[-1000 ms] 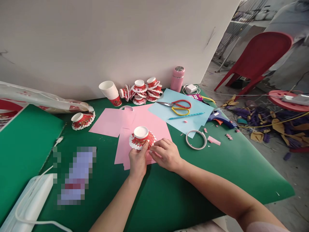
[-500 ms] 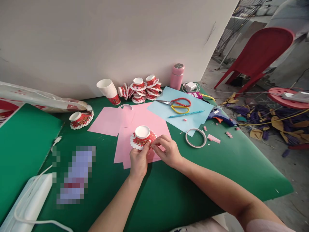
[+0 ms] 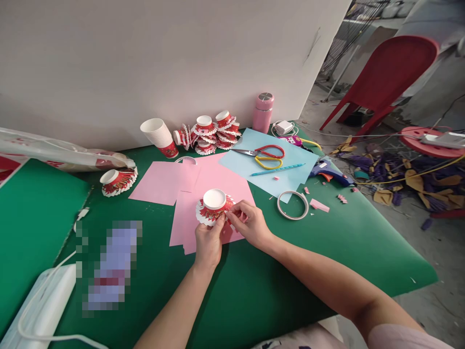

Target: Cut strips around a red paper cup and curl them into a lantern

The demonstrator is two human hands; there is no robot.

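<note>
A red and white paper cup (image 3: 214, 199) with its side cut into folded strips sits bottom up over pink paper (image 3: 185, 228). My left hand (image 3: 209, 242) grips its near edge between thumb and fingers. Pinched at the cup's right edge is a strip, held by my right hand (image 3: 250, 220); its fingertips touch the fringe close to my left thumb. Similar fringed cups (image 3: 205, 128) are piled at the back, and another (image 3: 118, 181) lies at the left.
Scissors (image 3: 259, 154) and a blue pencil (image 3: 278, 169) lie on blue paper (image 3: 236, 162). Around them are a tape roll (image 3: 292, 205), glue gun (image 3: 332, 173), pink flask (image 3: 263, 112) and stacked cups (image 3: 160, 137). A white cable (image 3: 36, 334) runs at left; a red chair (image 3: 388, 82) stands beyond the table.
The camera view has shifted slightly, moving the background a little to the left. Both hands stay at the cup, with the right fingers slightly moved at its fringe.
</note>
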